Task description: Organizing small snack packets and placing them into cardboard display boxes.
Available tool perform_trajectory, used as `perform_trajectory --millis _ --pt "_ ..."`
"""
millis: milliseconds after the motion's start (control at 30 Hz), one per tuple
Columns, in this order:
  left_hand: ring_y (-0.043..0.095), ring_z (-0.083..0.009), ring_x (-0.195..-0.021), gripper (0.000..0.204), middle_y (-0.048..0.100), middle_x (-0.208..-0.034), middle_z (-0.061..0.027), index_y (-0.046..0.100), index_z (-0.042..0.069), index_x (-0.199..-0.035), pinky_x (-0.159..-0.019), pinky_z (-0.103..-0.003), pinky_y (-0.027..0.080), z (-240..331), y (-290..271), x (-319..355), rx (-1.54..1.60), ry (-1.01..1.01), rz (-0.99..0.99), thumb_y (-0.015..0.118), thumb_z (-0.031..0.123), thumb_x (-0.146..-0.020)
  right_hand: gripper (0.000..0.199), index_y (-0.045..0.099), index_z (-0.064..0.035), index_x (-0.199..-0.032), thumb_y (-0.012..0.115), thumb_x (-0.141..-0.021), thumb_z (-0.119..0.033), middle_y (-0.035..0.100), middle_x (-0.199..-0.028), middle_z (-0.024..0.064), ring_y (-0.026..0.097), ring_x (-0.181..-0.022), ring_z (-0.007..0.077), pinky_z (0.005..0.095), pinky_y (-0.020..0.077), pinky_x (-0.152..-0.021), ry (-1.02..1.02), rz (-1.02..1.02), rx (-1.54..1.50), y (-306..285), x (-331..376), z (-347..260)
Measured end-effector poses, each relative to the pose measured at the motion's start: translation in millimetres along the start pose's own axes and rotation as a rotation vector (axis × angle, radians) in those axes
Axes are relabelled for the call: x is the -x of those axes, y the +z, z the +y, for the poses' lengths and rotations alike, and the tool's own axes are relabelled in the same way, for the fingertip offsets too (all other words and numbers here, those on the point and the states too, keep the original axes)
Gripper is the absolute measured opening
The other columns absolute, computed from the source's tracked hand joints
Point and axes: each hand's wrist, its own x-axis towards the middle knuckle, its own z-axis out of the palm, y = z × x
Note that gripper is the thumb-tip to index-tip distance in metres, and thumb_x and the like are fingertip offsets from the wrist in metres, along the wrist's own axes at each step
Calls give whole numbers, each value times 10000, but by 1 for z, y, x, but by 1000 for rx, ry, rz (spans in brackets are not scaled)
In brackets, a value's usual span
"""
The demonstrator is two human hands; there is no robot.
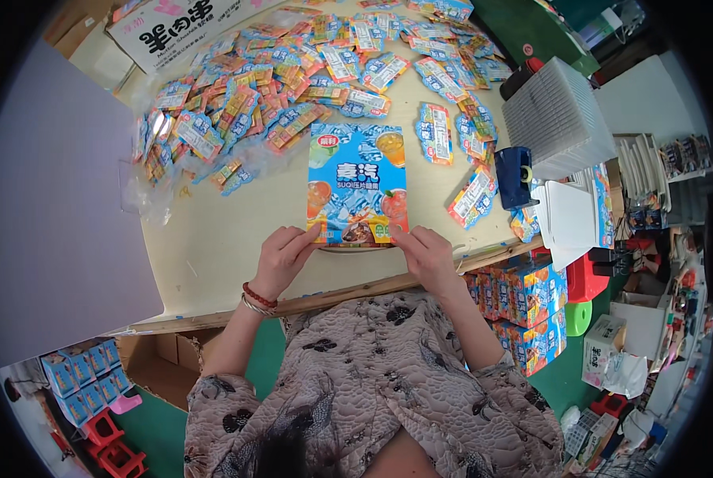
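A flat-faced blue candy box (356, 179) with drinks and ice printed on it lies over the near part of the pale table. My left hand (286, 248), a red bracelet and a metal bangle at its wrist, pinches the box's lower left corner. At the lower right corner, the fingers of my right hand (426, 253) close on the edge. A thin strip of other colours shows along the box's near edge; what it belongs to is too small to tell. Beyond the box spreads a heap of small colourful candy packets (277, 103).
Clear plastic bags (161, 191) lie at the left of the heap, beside a large grey panel (62, 183). On the right stand a blue tape dispenser (515, 177) and a stack of clear plastic trays (559, 118). Packed boxes (531, 307) are piled below the table's wooden edge (324, 301).
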Motion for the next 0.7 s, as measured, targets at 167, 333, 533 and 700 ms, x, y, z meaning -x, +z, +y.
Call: perform_trajectory --millis 167,333,533,700 --pt "555 -165 -620 425 592 -763 -54 676 76 -1089 -521 -286 455 6 -2 4 91 -59 -9 796 50 -683 329 657 -46 -1091 715 -770 -16 578 -732 79 565 -628 214 324 451 -554 82 -11 -214 -7 0 -3" --pt "549 -150 -624 441 584 -745 -41 676 80 -1101 -525 -283 452 4 3 8 137 -98 33 798 47 -678 359 660 -46 -1092 732 -741 -19 589 -743 64 566 -632 197 317 454 -558 3 43 -165 4 7 2" --pt "581 -209 -809 478 591 -911 -58 657 86 -1123 -648 -327 485 3 0 9 -25 -59 -50 817 96 -672 390 676 -78 -1078 742 -699 -15 570 -737 25 558 -634 187 317 444 -563 -73 89 11 10 14 6" --pt "549 -374 -1133 747 552 -1249 -165 457 120 -1295 -925 -453 466 1 7 -9 -40 216 -35 841 213 -661 408 682 -99 -1089 763 -690 -75 558 -759 15 555 -679 186 315 426 -588 -63 119 -27 20 20 9"
